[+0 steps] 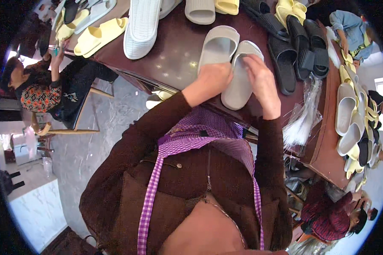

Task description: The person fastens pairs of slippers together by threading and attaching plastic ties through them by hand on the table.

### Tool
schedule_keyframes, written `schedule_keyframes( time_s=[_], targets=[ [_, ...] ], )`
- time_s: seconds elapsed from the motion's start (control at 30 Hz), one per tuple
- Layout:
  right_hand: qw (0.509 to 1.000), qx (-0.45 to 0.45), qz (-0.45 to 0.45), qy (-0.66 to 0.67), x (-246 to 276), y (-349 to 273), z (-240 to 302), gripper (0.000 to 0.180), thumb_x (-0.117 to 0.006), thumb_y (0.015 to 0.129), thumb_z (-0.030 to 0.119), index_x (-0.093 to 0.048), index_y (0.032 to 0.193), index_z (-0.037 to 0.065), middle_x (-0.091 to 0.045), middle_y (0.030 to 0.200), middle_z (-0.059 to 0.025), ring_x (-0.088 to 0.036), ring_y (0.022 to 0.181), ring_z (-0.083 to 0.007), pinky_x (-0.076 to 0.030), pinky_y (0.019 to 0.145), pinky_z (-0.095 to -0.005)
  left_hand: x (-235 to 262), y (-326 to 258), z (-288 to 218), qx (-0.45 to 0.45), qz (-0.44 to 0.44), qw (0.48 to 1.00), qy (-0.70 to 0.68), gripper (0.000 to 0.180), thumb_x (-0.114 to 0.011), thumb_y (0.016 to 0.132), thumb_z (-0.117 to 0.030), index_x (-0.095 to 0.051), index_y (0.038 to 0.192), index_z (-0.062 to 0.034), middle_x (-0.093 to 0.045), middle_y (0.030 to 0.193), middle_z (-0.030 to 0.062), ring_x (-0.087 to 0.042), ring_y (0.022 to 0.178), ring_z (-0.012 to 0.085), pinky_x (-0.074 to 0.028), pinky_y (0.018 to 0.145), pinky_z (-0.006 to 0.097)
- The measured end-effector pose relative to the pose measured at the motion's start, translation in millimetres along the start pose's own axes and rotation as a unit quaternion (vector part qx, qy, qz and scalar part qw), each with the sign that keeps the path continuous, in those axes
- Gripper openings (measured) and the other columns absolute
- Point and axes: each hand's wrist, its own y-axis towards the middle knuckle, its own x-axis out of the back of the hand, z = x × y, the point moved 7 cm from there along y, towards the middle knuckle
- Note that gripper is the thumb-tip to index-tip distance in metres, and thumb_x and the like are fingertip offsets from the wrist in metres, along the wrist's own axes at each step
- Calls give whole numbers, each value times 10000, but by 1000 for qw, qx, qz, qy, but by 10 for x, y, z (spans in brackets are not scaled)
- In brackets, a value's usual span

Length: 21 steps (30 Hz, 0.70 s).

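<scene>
1. Seen from the head camera looking down, a person in a brown jacket and purple checked apron stands at a dark brown tabletop (174, 59).
2. Two pale grey slides lie side by side near the tabletop's front edge: the left slide (217, 44) and, touching it, the right slide (241, 80).
3. Left hand (212, 80) rests on the heel of the left slide, fingers curled over it; whether they grip it cannot be told.
4. Right hand (261, 83) lies along the right slide, fingers pressed together on its strap.
5. Beyond the grey pair on the tabletop lie a white slide (141, 27) and yellow slides (98, 37); to their right, black slides (302, 46).
6. Clear plastic bags (304, 114) hang off the tabletop's right front corner.
7. Judging by this, the grey pair is matched and aligned, but not yet bagged; many loose slides remain.
</scene>
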Motion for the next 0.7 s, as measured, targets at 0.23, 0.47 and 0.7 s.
schedule_keyframes(
  time_s=[0.23,0.47,0.7],
  targets=[
    [978,-187,-61,75,334,155,-858,176,-560,833,62,-647,973,1,-659,860,-164,-649,745,-235,-501,690,-294,-355,348,156,25,-1,1000,1,228,-529,802,-199,-568,685,-6,-600,628,201,-604,572,366,-487,542,468],
    [961,-255,75,-77,-230,143,-1740,259,-604,804,190,-650,969,-4,-662,747,-106,-619,584,-155,-486,552,-283,-363,418,132,43,1,999,-31,230,-524,798,-207,-574,712,0,-602,643,216,-603,580,383,-491,559,482],
    [939,-329,94,33,-195,-25,-1844,243,-594,813,220,-655,905,3,-626,693,-75,-579,530,-126,-433,429,-265,-358,355,215,85,13,995,-53,233,-521,794,-217,-578,736,2,-602,652,225,-601,596,396,-490,583,496]
  ],
)
